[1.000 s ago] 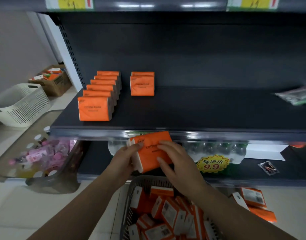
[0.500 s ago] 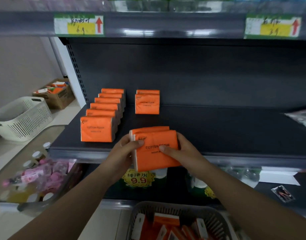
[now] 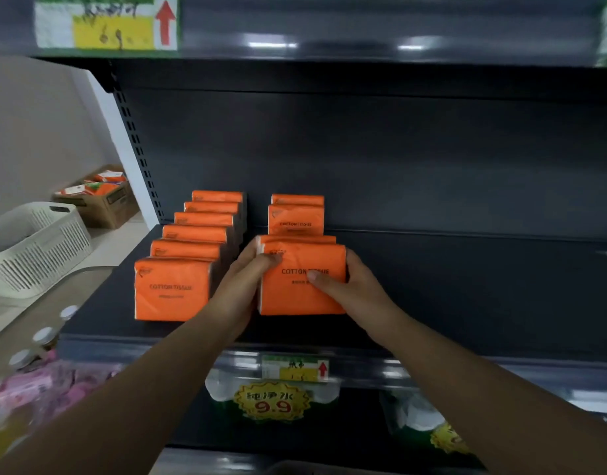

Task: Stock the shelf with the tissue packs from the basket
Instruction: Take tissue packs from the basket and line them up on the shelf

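Stocking partly done. Left row (image 3: pixel 192 248) on shelf (image 3: pixel 466 286): six packs, filled from back wall to near front edge. Second row just beside it on the right: two packs (image 3: pixel 296 217) at the back. Both hands closed on a held pair (image 3: pixel 302 279), one pack behind the other, upright in front of those two: left hand (image 3: pixel 242 286) on its left end, right hand (image 3: pixel 355 286) on its right end, thumbs across the printed face. Resting on the shelf or just above it: cannot tell. Judged remaining: release, then fill the second row forward and the bare shelf to the right.

Basket almost wholly out of view; only a dark rim sliver at bottom edge, so remaining stock unknown. Price labels blurred, unreadable. Far right edge cut off.
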Action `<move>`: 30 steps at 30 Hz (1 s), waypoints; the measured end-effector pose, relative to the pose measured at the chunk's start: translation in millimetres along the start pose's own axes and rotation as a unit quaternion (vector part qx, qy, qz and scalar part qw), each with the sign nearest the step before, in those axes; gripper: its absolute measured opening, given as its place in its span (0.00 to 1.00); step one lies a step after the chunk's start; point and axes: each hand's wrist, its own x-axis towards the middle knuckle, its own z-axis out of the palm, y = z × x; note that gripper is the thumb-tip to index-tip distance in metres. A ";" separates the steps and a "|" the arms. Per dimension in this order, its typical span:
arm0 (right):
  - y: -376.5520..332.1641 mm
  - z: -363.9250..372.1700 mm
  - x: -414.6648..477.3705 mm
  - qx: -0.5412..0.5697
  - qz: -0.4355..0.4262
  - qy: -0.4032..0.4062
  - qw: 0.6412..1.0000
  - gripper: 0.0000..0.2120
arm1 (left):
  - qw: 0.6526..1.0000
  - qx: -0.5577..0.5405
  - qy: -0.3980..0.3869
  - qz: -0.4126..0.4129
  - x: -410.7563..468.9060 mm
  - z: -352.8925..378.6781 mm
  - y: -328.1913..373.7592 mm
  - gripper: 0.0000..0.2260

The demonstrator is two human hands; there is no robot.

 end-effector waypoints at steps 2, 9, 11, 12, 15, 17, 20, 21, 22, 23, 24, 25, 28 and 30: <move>4.5 0.6 12.6 0.002 -0.005 0.011 1.000 0.23 | 1.000 0.013 0.004 0.010 12.0 -1.5 -3.5 0.13; 17.5 10.2 54.2 -0.014 -0.050 0.053 0.997 0.19 | 0.995 0.011 0.095 0.014 48.5 -1.4 -17.4 0.13; 19.5 12.8 64.8 -0.016 -0.060 0.056 0.997 0.20 | 0.994 0.017 0.107 0.010 56.4 -2.3 -19.2 0.13; 20.6 13.9 69.2 -0.016 -0.062 0.057 0.996 0.20 | 0.994 0.021 0.108 0.011 59.7 -2.8 -19.7 0.12; 27.4 16.4 78.3 -0.024 -0.068 0.071 0.995 0.21 | 0.993 0.032 0.109 0.006 67.5 -4.3 -22.3 0.12; 33.6 17.3 81.5 -0.029 -0.071 0.083 0.994 0.23 | 0.993 0.038 0.113 0.001 71.2 -5.0 -26.6 0.13; 39.3 17.8 85.4 -0.033 -0.072 0.085 0.993 0.23 | 0.993 0.048 0.112 0.003 74.2 -5.0 -31.3 0.12; 39.9 17.8 86.8 -0.032 -0.072 0.084 0.993 0.23 | 0.992 0.050 0.113 0.003 75.3 -5.5 -32.4 0.13; 40.4 17.9 88.6 -0.033 -0.072 0.084 0.993 0.23 | 0.992 0.052 0.113 0.003 76.7 -6.0 -33.4 0.13; 41.1 17.8 90.2 -0.036 -0.074 0.084 0.993 0.24 | 0.992 0.053 0.114 0.003 77.9 -6.8 -34.3 0.14; 41.7 18.1 91.6 -0.040 -0.075 0.085 0.993 0.24 | 0.992 0.054 0.113 0.003 79.2 -7.3 -35.1 0.15; 42.1 18.5 92.4 -0.044 -0.075 0.084 0.993 0.24 | 0.992 0.057 0.111 0.003 79.8 -7.9 -35.8 0.14; 41.5 19.9 93.0 -0.045 -0.062 0.081 0.994 0.24 | 0.991 0.065 0.117 0.002 81.0 -7.6 -35.8 0.12; 40.0 20.3 93.4 -0.043 -0.051 0.080 0.995 0.25 | 0.991 0.065 0.119 -0.004 81.6 -7.1 -35.1 0.12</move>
